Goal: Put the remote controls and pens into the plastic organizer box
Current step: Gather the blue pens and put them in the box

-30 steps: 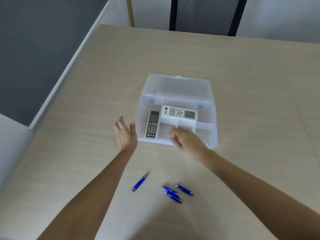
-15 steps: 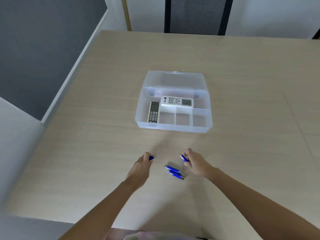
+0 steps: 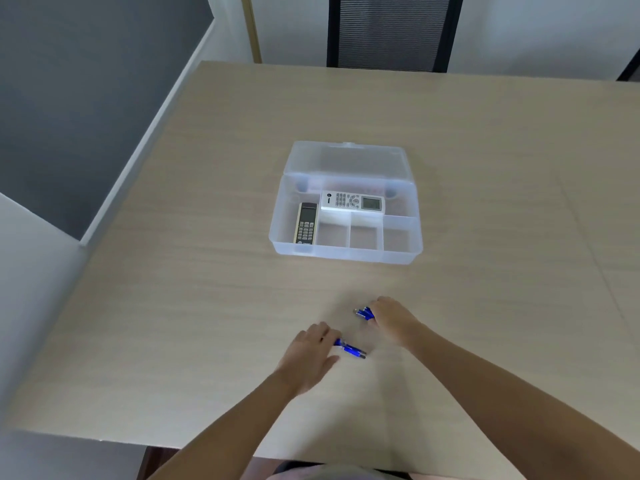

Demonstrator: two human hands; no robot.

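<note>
Both remotes already in organizer box (image 3: 346,252): dark remote (image 3: 306,223) lengthwise in left compartment, white remote (image 3: 352,201) crosswise in rear one. Lid folded back flat; three small front compartments empty.

Left hand (image 3: 309,358) on pen (image 3: 349,348) lying on worktop (image 3: 485,168), grip curled over one end, closure unclear. Right hand (image 3: 393,315) closed on bunched pens (image 3: 363,312), likely gathering for one trip.

Clear run ahead to box; near worktop edge close behind the forearms.
</note>
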